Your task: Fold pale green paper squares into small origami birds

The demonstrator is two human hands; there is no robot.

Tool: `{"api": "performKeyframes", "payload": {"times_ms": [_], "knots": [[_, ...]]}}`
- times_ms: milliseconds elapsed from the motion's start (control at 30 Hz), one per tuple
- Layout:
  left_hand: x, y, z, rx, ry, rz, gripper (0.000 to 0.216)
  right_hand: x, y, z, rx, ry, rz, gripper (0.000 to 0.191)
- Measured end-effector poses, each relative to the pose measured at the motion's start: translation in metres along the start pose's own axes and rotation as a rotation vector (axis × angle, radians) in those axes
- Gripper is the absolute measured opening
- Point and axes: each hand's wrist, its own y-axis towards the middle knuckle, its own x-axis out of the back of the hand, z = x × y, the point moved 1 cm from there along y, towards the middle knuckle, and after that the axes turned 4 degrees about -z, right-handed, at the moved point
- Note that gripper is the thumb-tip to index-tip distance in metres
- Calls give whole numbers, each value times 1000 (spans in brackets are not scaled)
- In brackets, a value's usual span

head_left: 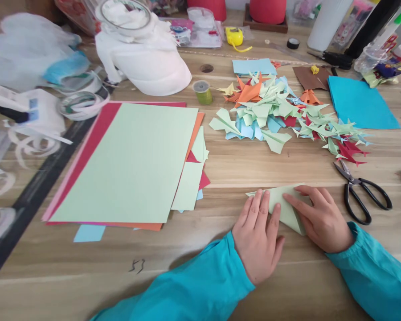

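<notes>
A small folded piece of light green paper (pixel 289 209) lies on the wooden table (pixel 220 267) near its front edge. My left hand (pixel 259 236) rests flat on the paper's left part, fingers stretched out and together. My right hand (pixel 319 218) lies on its right part, with the fingers pressing along a folded edge. Both arms wear teal sleeves.
A stack of large coloured sheets (pixel 130 162), light green on top, lies to the left. A heap of folded paper shapes (pixel 280 116) is behind the hands. Black scissors (pixel 361 191) lie right of my right hand. A blue sheet (pixel 361 102), a green thread spool (pixel 202 92) and a white shoe-like form (pixel 143 58) stand farther back.
</notes>
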Motion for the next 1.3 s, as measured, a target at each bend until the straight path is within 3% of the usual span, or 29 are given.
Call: {"api": "performKeyframes", "payload": {"times_ms": [133, 300, 467, 600, 833, 1300], "knots": [[-1, -3, -3, -132, 39, -129, 40, -1, 0, 0, -21, 16, -21, 41], [-6, -4, -5, -201, 41, -51, 41, 0, 3, -1, -23, 78, -44, 45], [-4, 0, -5, -109, 21, 136, 56, 3, 6, 1, 3, 107, -64, 49], [-1, 0, -5, -44, 22, 200, 60, 2, 4, 1, 0, 83, -48, 44], [-1, 1, -9, 13, 20, 196, 58, -1, 1, -1, 5, 20, -21, 41], [0, 4, -4, -30, -17, 220, 59, -3, 2, 1, 15, -49, -8, 40]]}}
